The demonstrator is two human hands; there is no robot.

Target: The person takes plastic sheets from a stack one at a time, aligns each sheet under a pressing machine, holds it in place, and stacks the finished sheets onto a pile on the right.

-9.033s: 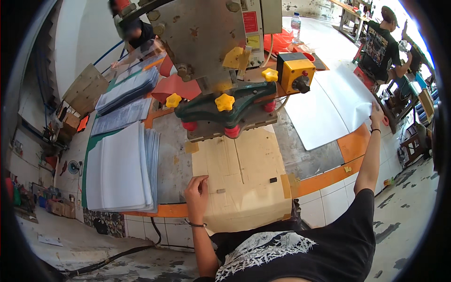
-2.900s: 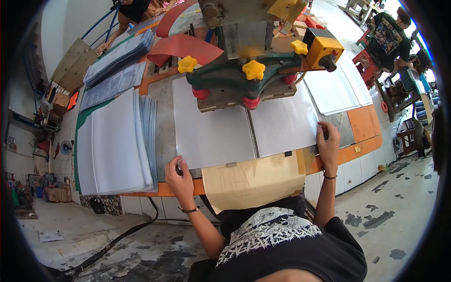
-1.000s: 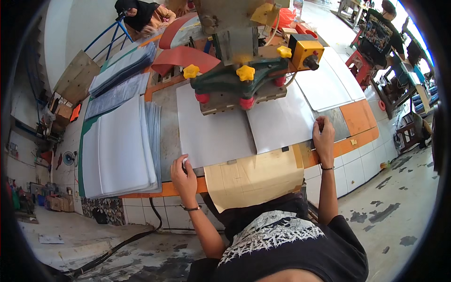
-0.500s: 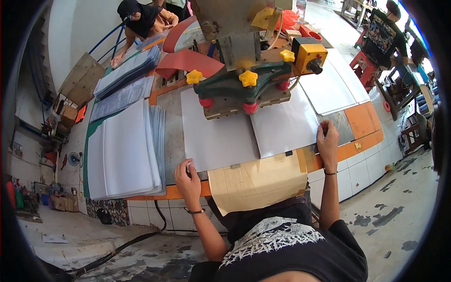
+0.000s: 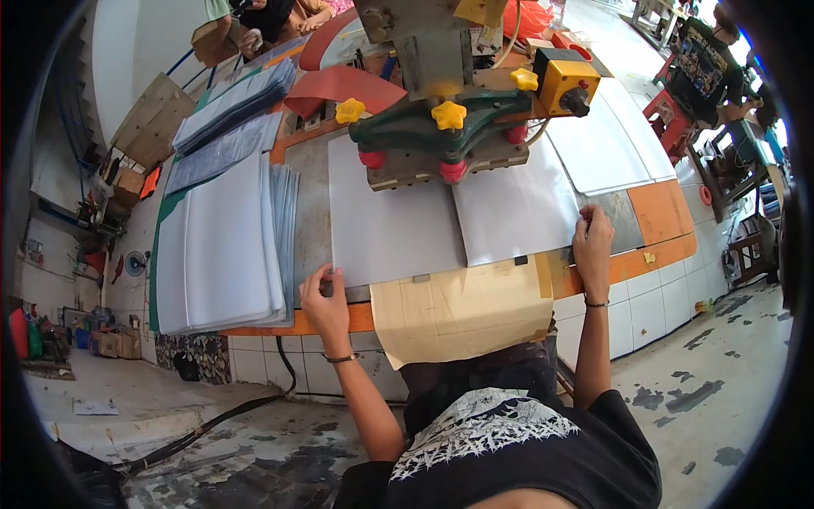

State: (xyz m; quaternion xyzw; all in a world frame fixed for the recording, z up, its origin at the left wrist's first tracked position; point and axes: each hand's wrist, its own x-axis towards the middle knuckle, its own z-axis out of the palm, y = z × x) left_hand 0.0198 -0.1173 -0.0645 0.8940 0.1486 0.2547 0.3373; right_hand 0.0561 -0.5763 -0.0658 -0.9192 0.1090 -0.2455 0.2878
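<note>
A large white sheet (image 5: 394,233), spread in two panels with a dark line between them, lies on the metal bed under a press. The press head (image 5: 449,127) has a green bracket, yellow star knobs and red feet; its gap above the sheet cannot be judged. My left hand (image 5: 324,299) is closed at the near left corner, thumb against the sheet. At the right panel's outer edge, my right hand (image 5: 593,242) has curled fingers gripping the border. Cream paper (image 5: 462,310) with drawn lines hangs over the table's front edge, below the sheet.
Stacked white sheets (image 5: 220,246) stand left of my left hand, with clear plastic sleeves (image 5: 220,161) behind. More white sheets (image 5: 606,144) lie at the right. A yellow control box (image 5: 566,85) is mounted beside the press. Other people are at the far left and far right.
My left hand has shifted slightly left along the sheet's corner; my right hand stays at its edge. The whole view has moved a little. At the far left, the people have changed position.
</note>
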